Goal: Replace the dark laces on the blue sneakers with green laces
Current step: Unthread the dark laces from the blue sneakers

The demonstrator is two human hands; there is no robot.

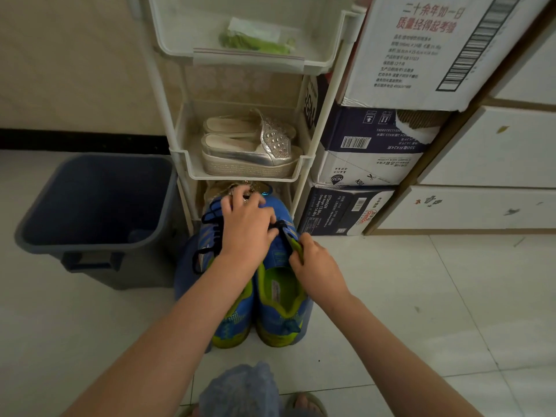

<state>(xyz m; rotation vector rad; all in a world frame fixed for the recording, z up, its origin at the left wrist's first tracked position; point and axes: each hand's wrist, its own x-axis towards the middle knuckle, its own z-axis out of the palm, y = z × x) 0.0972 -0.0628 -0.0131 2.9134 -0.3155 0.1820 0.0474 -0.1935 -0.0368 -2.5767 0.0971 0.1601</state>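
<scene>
The blue sneakers (279, 314) stand paired on the floor, heels toward the person, long axes running straight away to the rack (246, 176); the right hand (313, 266) pinches the right shoe's green tongue (296, 246); just beyond, the left hand (245, 227), fingers curled, grips the dark laces (210, 217) (nearer them, so likelier to pull); farther, the rack's middle tray holds silver sandals (249, 145), its top tray a bag of green laces (255, 40).

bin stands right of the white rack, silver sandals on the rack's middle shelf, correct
No: the head view shows the bin standing left of the white rack, not right. The silver sandals are on the rack's middle shelf.
</scene>
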